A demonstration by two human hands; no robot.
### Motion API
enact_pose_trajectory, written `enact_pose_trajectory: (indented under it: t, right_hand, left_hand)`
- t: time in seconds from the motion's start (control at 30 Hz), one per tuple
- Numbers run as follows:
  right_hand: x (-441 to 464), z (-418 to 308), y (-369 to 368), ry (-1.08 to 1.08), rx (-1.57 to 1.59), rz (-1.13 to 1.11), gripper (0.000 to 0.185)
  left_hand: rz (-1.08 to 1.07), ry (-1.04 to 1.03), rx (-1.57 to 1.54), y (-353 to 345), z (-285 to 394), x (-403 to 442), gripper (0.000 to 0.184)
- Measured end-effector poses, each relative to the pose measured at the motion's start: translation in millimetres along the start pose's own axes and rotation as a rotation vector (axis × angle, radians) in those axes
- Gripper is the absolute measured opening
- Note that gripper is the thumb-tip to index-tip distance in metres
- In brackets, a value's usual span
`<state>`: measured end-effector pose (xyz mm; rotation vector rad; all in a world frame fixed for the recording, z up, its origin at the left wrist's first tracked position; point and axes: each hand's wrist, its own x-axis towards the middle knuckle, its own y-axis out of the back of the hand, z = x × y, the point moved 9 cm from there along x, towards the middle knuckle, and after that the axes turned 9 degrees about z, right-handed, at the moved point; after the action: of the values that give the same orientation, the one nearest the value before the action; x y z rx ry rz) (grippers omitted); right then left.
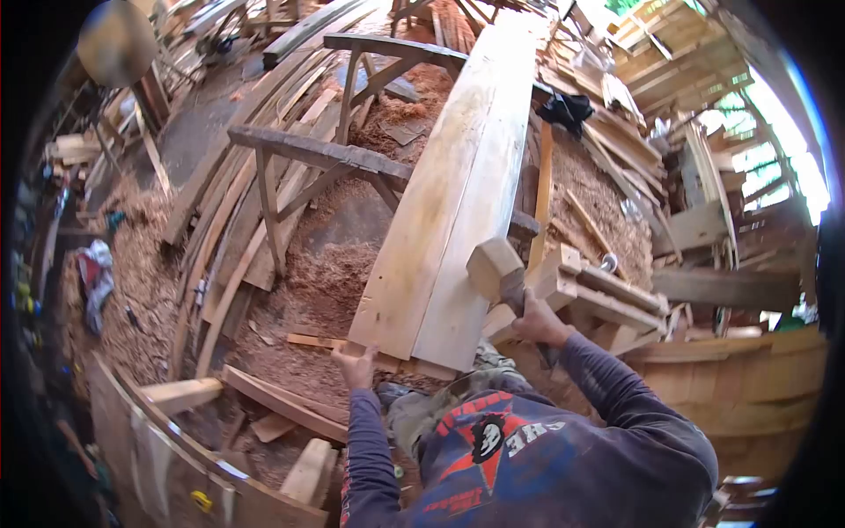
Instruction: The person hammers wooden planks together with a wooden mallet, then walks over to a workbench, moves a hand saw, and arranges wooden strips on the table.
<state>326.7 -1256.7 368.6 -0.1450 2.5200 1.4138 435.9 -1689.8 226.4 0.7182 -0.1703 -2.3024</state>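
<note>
Two long pale boards point(440, 220) lie edge to edge, with a narrow seam between them, and stretch away from my body. At their near left corner, my left hand point(356, 365) is closed on the end of the left board. My right hand point(539, 323) grips a wooden mallet point(495, 267) by its handle. The mallet's blocky head is over the right edge of the right board; whether it touches the wood I cannot tell. Part of the handle is hidden by my fingers.
Sawhorses point(321, 150) stand under and left of the boards. Curved planks point(233, 202) are piled at the left, and stacked timber point(607, 295) is close by my right arm. Wood shavings point(330, 277) cover the ground. A curved panel point(158, 440) is at the lower left.
</note>
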Motion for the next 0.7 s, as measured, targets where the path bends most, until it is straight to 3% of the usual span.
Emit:
enact_pose_trajectory:
  t: [0.07, 0.13, 0.23, 0.3, 0.33, 0.4, 0.5, 0.57, 0.7]
  right_hand:
    - [-7, -16, 6, -0.03, 0.122, 0.02, 0.045]
    - [-12, -6, -1, -0.076, 0.066, 0.011, 0.048]
    - [-14, 0, -3, -0.088, 0.047, 0.027, 0.056]
    - [-11, 8, -4, -0.101, 0.047, 0.06, 0.06]
    - [-12, 6, -1, -0.111, 0.113, 0.067, 0.064]
    - [-18, 10, -9, -0.077, 0.151, 0.105, 0.068]
    - [-18, 5, -20, -0.01, 0.186, 0.193, 0.067]
    - [-23, 1, -24, -0.218, 0.219, 0.119, 0.065]
    - [-25, -3, -34, -0.353, 0.083, 0.152, 0.066]
  left_hand:
    - [0.134, -0.558, 0.373, 7, 29, 24, 0.109]
    - [-0.085, -0.621, 0.551, -8, 63, 36, 0.113]
    - [-0.19, -0.713, 0.667, -43, 91, 48, 0.113]
    - [-0.329, -0.92, 0.86, -84, 107, 36, 0.127]
    - [-0.338, -0.933, 0.882, -98, 115, 34, 0.127]
    - [-0.593, -0.489, 0.72, -116, 90, 39, 0.142]
    - [-0.616, -0.523, 0.769, -127, 92, 47, 0.149]
    - [-0.666, -0.454, 0.823, -116, 81, 35, 0.148]
    - [-0.662, -0.531, 0.86, -126, 101, 31, 0.144]
